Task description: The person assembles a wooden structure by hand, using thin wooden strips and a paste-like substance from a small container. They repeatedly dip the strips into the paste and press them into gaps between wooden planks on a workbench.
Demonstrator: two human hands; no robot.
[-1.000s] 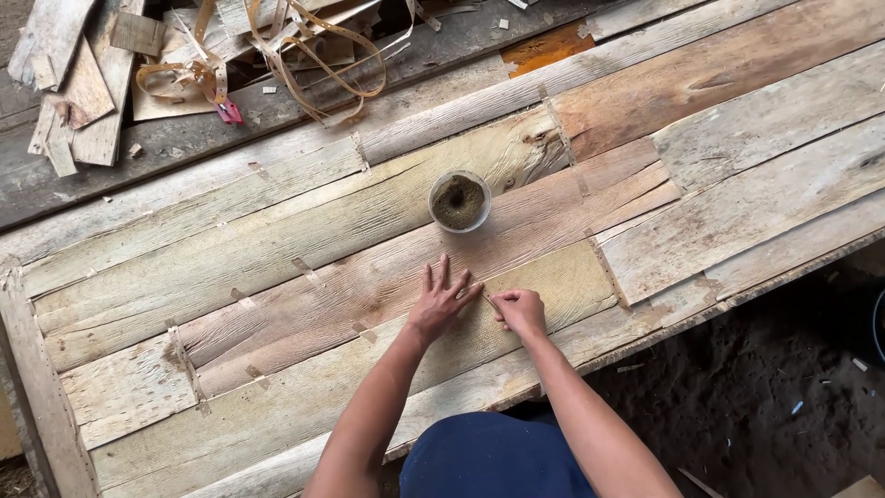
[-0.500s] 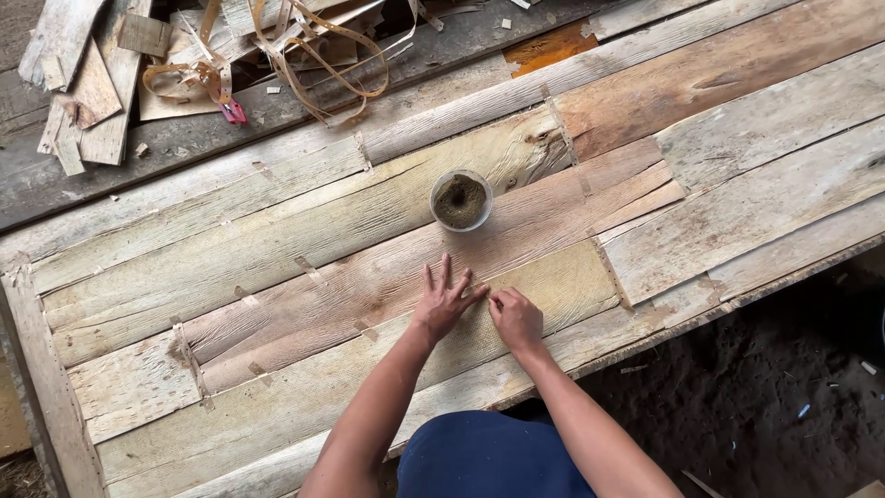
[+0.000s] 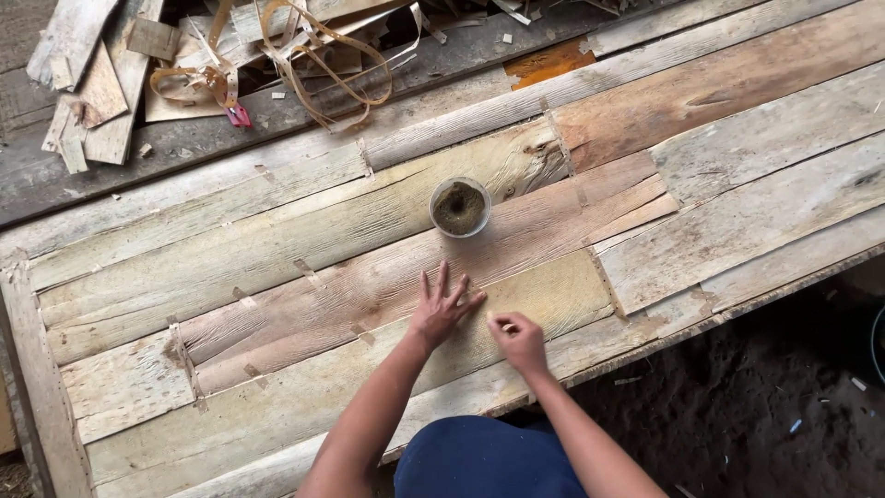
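1. Since the earlier frames: left hand (image 3: 441, 312) shifted slightly, right hand (image 3: 519, 339) drawn a little nearer the body; round cup of greenish-brown filler (image 3: 460, 207) unmoved.
2. Left hand: fingers spread wide and pressed flat on the sheet of patched wood veneer (image 3: 304, 240), gripping nothing.
3. Right hand: fingers curled shut, fingertips pinched together on the veneer surface just beside the left thumb; whether a small bit is held between them cannot be told.
4. Veneer sheet: directly beneath both palms, running well beyond the fingertips on every side; seams bridged by short tape strips (image 3: 304, 268).
5. Handling, as judged: thin, light, stiff along the grain yet brittle, prone to splitting at seams; best pressed flat with open fingers, lifted only by a broad edge with both hands.
6. Beyond the fingertips: filler cup near; pile of veneer offcuts and curled strips (image 3: 277, 46) well apart.
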